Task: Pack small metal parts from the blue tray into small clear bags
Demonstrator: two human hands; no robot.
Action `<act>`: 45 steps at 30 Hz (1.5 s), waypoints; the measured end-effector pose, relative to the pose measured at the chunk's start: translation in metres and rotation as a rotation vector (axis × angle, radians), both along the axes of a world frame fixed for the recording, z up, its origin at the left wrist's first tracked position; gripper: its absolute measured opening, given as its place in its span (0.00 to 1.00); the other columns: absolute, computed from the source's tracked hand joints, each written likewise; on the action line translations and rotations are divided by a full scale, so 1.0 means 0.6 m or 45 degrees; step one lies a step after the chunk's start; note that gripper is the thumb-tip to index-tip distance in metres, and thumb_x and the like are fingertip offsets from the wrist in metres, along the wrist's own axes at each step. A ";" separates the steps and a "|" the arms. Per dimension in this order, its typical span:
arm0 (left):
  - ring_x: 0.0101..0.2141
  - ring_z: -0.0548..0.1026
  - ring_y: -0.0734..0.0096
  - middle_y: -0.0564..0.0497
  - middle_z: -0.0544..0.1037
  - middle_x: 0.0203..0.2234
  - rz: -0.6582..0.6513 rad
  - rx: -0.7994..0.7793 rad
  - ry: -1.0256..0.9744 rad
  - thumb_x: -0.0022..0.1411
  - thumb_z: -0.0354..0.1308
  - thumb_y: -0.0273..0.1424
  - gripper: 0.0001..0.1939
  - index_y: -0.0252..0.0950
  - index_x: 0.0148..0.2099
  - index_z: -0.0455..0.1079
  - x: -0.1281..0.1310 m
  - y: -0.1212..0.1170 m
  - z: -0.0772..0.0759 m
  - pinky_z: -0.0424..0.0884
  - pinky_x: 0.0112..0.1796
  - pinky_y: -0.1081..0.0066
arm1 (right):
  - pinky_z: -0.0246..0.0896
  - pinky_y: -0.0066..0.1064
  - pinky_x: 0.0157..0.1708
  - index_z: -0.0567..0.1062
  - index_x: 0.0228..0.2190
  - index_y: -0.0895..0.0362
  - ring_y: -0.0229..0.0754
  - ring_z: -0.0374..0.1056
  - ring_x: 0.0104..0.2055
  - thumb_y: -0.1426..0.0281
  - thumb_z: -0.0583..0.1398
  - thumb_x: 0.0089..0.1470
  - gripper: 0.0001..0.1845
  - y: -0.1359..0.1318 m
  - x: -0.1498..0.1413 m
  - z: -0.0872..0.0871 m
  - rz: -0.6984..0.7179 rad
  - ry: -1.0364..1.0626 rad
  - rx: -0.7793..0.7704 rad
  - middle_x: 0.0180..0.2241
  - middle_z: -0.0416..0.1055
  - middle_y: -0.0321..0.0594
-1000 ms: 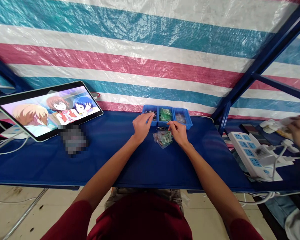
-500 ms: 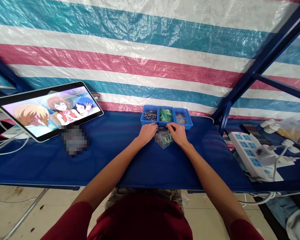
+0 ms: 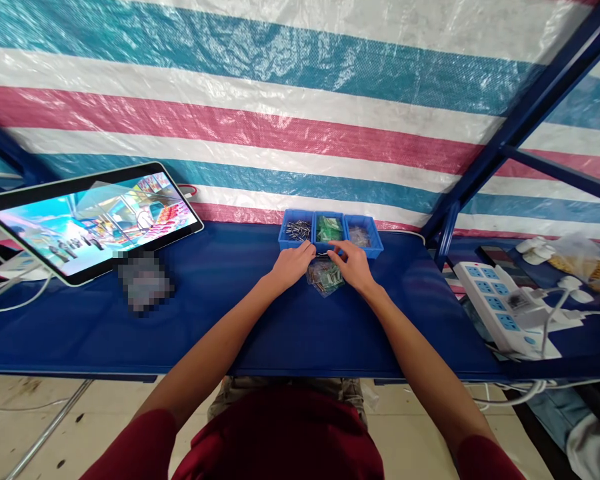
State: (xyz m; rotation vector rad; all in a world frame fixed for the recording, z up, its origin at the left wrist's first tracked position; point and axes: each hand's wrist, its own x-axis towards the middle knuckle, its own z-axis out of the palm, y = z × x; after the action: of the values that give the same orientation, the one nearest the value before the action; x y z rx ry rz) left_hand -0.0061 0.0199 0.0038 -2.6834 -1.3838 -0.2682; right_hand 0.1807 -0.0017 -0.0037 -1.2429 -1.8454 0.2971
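My left hand (image 3: 294,263) is closed in a pinch just in front of the blue bins; whatever its fingertips hold is too small to make out. Facing it, my right hand (image 3: 354,265) has its thumb and forefinger a little apart, close to the left fingertips. Below and between both hands lies a pile of small clear bags (image 3: 326,279), with thin metal pieces and green bits showing inside. Behind the left hand, a blue bin (image 3: 281,237) holds loose metal pins or screws (image 3: 299,231). Green packets (image 3: 329,229) fill the middle bin, and small clear pieces (image 3: 360,236) the right one.
On the left of the blue table (image 3: 220,320) stands a tablet (image 3: 97,220) playing a cartoon, with a blurred-out object (image 3: 144,283) before it. A power strip (image 3: 497,307) with white cables lies at right, near bags of yellowish pieces (image 3: 587,260). Striped sheeting hangs behind.
My left hand came back from the pin bin toward my right hand, stopping in front of the bins. My right thumb and forefinger have parted. A hand at far right has left view.
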 end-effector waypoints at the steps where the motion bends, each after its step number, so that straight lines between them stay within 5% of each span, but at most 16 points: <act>1: 0.29 0.74 0.69 0.45 0.72 0.40 -0.010 0.019 -0.025 0.72 0.40 0.32 0.15 0.34 0.46 0.67 0.001 -0.001 0.001 0.58 0.26 0.71 | 0.59 0.32 0.31 0.78 0.40 0.57 0.38 0.63 0.24 0.64 0.56 0.59 0.14 0.001 0.001 -0.001 0.024 -0.021 0.007 0.31 0.73 0.41; 11: 0.31 0.72 0.71 0.49 0.73 0.38 -0.093 -0.033 -0.419 0.70 0.43 0.33 0.13 0.36 0.42 0.68 0.000 -0.004 0.001 0.61 0.28 0.74 | 0.61 0.32 0.32 0.77 0.30 0.55 0.41 0.66 0.28 0.64 0.56 0.58 0.12 0.003 0.003 -0.002 0.024 0.012 0.021 0.29 0.73 0.41; 18: 0.24 0.72 0.73 0.50 0.76 0.27 -0.096 -0.506 -1.651 0.57 0.61 0.41 0.14 0.33 0.37 0.73 0.025 -0.007 -0.011 0.66 0.22 0.74 | 0.59 0.31 0.24 0.74 0.27 0.55 0.38 0.64 0.18 0.58 0.58 0.54 0.14 -0.002 -0.006 0.007 -0.040 0.448 -0.199 0.18 0.69 0.34; 21: 0.23 0.72 0.72 0.48 0.78 0.26 -0.080 -0.651 -1.907 0.49 0.66 0.40 0.17 0.32 0.36 0.75 0.037 -0.011 -0.011 0.66 0.21 0.74 | 0.57 0.30 0.22 0.73 0.24 0.55 0.38 0.62 0.18 0.55 0.58 0.54 0.18 -0.005 -0.009 0.009 -0.035 0.547 -0.230 0.15 0.66 0.33; 27: 0.23 0.71 0.74 0.49 0.77 0.24 -0.054 -0.650 -1.919 0.50 0.66 0.43 0.17 0.32 0.31 0.75 0.043 -0.018 -0.011 0.68 0.23 0.73 | 0.54 0.29 0.21 0.71 0.19 0.56 0.37 0.59 0.17 0.49 0.54 0.56 0.26 -0.006 -0.015 0.003 0.041 0.416 -0.258 0.14 0.62 0.33; 32: 0.29 0.75 0.71 0.49 0.78 0.27 -0.057 -0.562 -1.850 0.55 0.61 0.45 0.19 0.33 0.28 0.66 0.039 -0.013 -0.017 0.70 0.29 0.74 | 0.54 0.29 0.22 0.72 0.20 0.56 0.37 0.60 0.19 0.48 0.50 0.59 0.29 -0.006 -0.015 -0.001 -0.031 0.330 -0.189 0.16 0.63 0.34; 36: 0.22 0.72 0.74 0.52 0.76 0.25 -0.181 -0.718 -1.780 0.62 0.54 0.46 0.18 0.35 0.33 0.60 0.033 -0.013 -0.013 0.68 0.25 0.75 | 0.54 0.29 0.24 0.73 0.21 0.56 0.37 0.60 0.18 0.49 0.49 0.60 0.29 -0.008 -0.013 0.005 -0.090 0.363 -0.154 0.15 0.63 0.34; 41: 0.19 0.64 0.77 0.57 0.67 0.17 -0.209 -0.459 -1.353 0.63 0.54 0.41 0.13 0.36 0.38 0.71 0.023 -0.020 0.003 0.59 0.23 0.76 | 0.54 0.29 0.25 0.73 0.21 0.56 0.36 0.59 0.18 0.51 0.50 0.60 0.28 -0.011 -0.009 0.015 -0.141 0.382 -0.121 0.15 0.62 0.33; 45: 0.17 0.59 0.78 0.60 0.59 0.15 -0.169 -0.498 -1.427 0.61 0.57 0.42 0.16 0.37 0.47 0.68 0.021 -0.018 0.005 0.55 0.22 0.75 | 0.54 0.29 0.25 0.75 0.25 0.57 0.37 0.59 0.20 0.55 0.53 0.59 0.22 -0.011 -0.004 0.016 -0.125 0.350 -0.095 0.17 0.65 0.34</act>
State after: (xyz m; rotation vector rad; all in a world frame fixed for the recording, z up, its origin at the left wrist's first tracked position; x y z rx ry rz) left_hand 0.0063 0.0088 0.0066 -3.0141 -1.5313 -1.9141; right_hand 0.1783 -0.0082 0.0059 -1.2703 -1.5465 0.4620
